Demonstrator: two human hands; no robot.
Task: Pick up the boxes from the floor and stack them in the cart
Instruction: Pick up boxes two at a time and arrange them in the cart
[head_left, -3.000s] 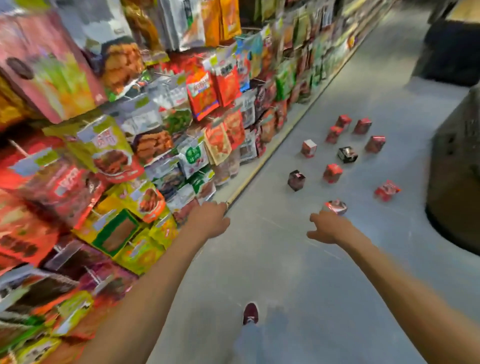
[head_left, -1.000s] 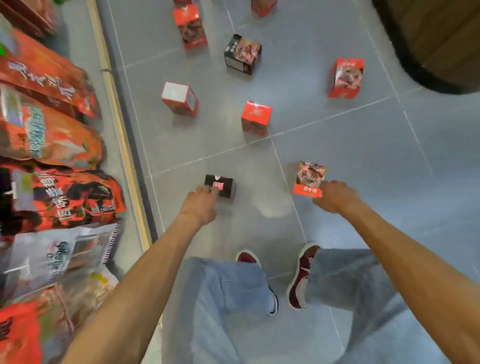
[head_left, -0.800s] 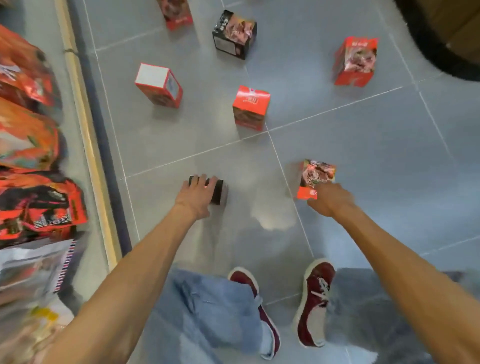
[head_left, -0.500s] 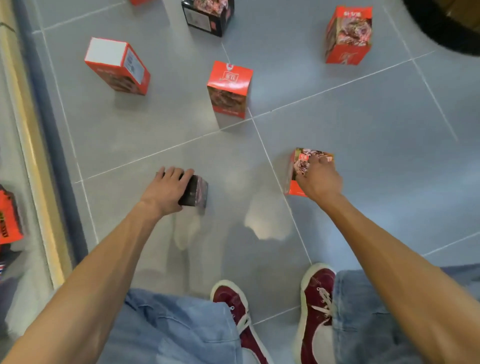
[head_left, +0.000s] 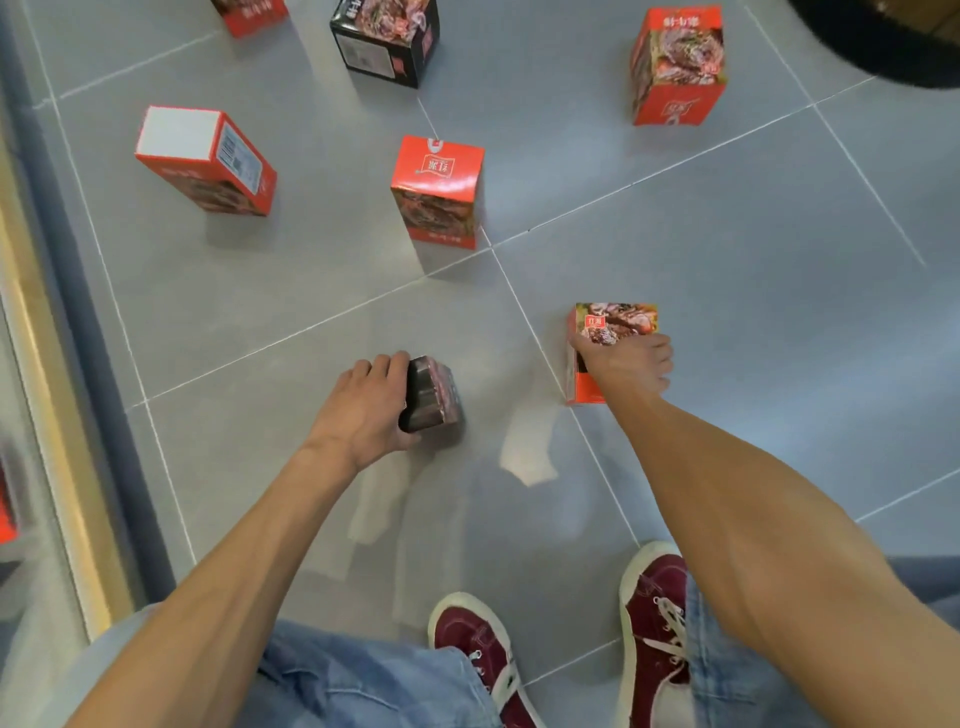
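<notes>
Head view: left hand (head_left: 363, 410) grips black box (head_left: 434, 395); right hand (head_left: 626, 364) grips red box (head_left: 613, 325).

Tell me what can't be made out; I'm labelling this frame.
Head view only.
- Cart: not seen; a dark object is cut off at the top right corner.
- Black box: print blurred, near side hidden by the left hand.
- Red box: right hand covers its top; lifted or not, unclear.
- Farthest red box: cut by the top edge.
</notes>
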